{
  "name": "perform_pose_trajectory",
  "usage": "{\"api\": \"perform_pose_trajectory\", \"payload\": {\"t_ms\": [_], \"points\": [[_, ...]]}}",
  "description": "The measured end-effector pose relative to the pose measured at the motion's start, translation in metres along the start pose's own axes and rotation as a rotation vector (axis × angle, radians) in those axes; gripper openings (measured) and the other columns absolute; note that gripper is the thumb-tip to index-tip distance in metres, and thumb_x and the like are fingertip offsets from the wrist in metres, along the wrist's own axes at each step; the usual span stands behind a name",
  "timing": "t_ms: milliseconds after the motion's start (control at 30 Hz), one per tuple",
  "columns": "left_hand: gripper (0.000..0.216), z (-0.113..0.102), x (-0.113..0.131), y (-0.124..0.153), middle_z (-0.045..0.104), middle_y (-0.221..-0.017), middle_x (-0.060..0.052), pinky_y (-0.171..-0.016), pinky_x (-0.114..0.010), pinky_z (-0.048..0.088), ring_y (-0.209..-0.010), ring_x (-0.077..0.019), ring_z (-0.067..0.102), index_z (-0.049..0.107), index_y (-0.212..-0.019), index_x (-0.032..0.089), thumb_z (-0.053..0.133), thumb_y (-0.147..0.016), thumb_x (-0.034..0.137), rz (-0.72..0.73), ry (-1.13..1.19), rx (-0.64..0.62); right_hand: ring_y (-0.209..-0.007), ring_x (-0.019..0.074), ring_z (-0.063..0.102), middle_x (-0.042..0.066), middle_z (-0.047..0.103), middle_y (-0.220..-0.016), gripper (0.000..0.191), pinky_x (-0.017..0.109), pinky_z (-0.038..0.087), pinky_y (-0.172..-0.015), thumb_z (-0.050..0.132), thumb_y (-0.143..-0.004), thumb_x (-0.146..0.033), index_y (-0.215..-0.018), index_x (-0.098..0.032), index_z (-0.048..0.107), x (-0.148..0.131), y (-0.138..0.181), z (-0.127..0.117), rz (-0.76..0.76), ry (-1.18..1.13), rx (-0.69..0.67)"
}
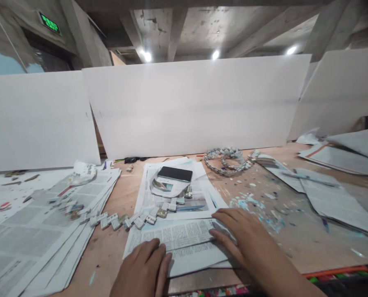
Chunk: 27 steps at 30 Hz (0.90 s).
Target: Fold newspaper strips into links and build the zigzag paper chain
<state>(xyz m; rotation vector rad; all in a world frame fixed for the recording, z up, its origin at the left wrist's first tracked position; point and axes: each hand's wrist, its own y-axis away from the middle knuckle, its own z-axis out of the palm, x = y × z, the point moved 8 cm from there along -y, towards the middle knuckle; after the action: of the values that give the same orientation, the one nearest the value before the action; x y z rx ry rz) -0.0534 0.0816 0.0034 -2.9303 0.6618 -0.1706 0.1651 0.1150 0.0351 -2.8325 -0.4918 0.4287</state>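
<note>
In front of me lies a folded newspaper sheet [186, 243], printed side up, with a crease running across it. My left hand [142, 266] rests on its left end, fingers stretched flat over the paper. At the right end, my right hand [241, 235] has the sheet between thumb and fingers, where the paper curls up a little. Just beyond the sheet, a zigzag chain of folded paper links [140, 219] stretches to the left. Behind that, a smartphone [175, 174] sits on more newspaper [193, 206].
Stacked newspaper sheets [48, 235] cover the left side. A coiled woven paper chain [225, 161] lies at the back, before white boards [196, 103]. More paper sheets [341, 202] and a pen-like object [318, 178] are at right. Bluish scraps [254, 206] litter the wooden tabletop [295, 239].
</note>
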Motion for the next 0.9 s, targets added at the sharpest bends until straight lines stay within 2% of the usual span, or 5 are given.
{"api": "perform_pose_trajectory", "payload": {"t_ms": [200, 333, 467, 767, 900], "points": [[0.016, -0.011, -0.002, -0.027, 0.068, -0.098, -0.009, -0.081, -0.047, 0.049, -0.094, -0.0320, 0.064, 0.064, -0.089, 0.019, 0.053, -0.097, 0.025, -0.269, 0.222, -0.079, -0.098, 0.0300, 0.062, 0.008, 0.070, -0.103, 0.009, 0.045, 0.048, -0.085, 0.071, -0.090, -0.014, -0.098, -0.018, 0.073, -0.024, -0.011, 0.032, -0.007, -0.193, -0.203], [0.005, -0.009, -0.006, -0.031, 0.066, -0.101, -0.009, -0.084, -0.047, 0.045, -0.098, -0.0323, 0.061, 0.063, -0.096, 0.018, 0.060, -0.092, 0.020, -0.295, 0.341, -0.074, -0.096, 0.0261, 0.059, 0.006, 0.068, -0.101, 0.013, 0.039, 0.045, -0.084, 0.071, -0.085, -0.007, -0.092, -0.018, 0.067, -0.020, -0.010, 0.037, 0.005, -0.311, -0.196], [0.019, -0.008, 0.000, -0.032, 0.068, -0.108, -0.006, -0.089, -0.044, 0.045, -0.102, -0.0288, 0.061, 0.065, -0.110, 0.024, 0.058, -0.094, 0.016, -0.171, 0.488, -0.032, -0.094, 0.0235, 0.059, 0.004, 0.068, -0.099, 0.016, 0.036, 0.046, -0.083, 0.062, -0.089, -0.004, -0.093, -0.019, 0.065, -0.026, -0.011, 0.030, -0.043, -0.401, -0.180], [0.023, -0.029, 0.012, -0.016, 0.070, -0.100, 0.001, -0.083, -0.029, 0.048, -0.092, -0.0194, 0.064, 0.066, -0.110, 0.030, 0.059, -0.097, 0.013, 0.124, 0.482, 0.331, -0.094, 0.0220, 0.062, 0.006, 0.073, -0.105, 0.025, 0.033, 0.045, -0.084, 0.057, -0.095, -0.005, -0.113, -0.020, 0.066, -0.063, 0.001, -0.014, -0.426, -0.373, 0.077], [0.021, -0.045, 0.005, -0.006, 0.070, -0.098, 0.003, -0.085, -0.021, 0.047, -0.091, -0.0154, 0.066, 0.068, -0.105, 0.032, 0.064, -0.094, 0.015, 0.038, 0.658, 0.472, -0.090, 0.0197, 0.062, 0.005, 0.073, -0.101, 0.025, 0.031, 0.044, -0.084, 0.052, -0.098, -0.005, -0.113, -0.019, 0.066, -0.062, 0.008, -0.027, -0.485, -0.390, 0.239]]}}
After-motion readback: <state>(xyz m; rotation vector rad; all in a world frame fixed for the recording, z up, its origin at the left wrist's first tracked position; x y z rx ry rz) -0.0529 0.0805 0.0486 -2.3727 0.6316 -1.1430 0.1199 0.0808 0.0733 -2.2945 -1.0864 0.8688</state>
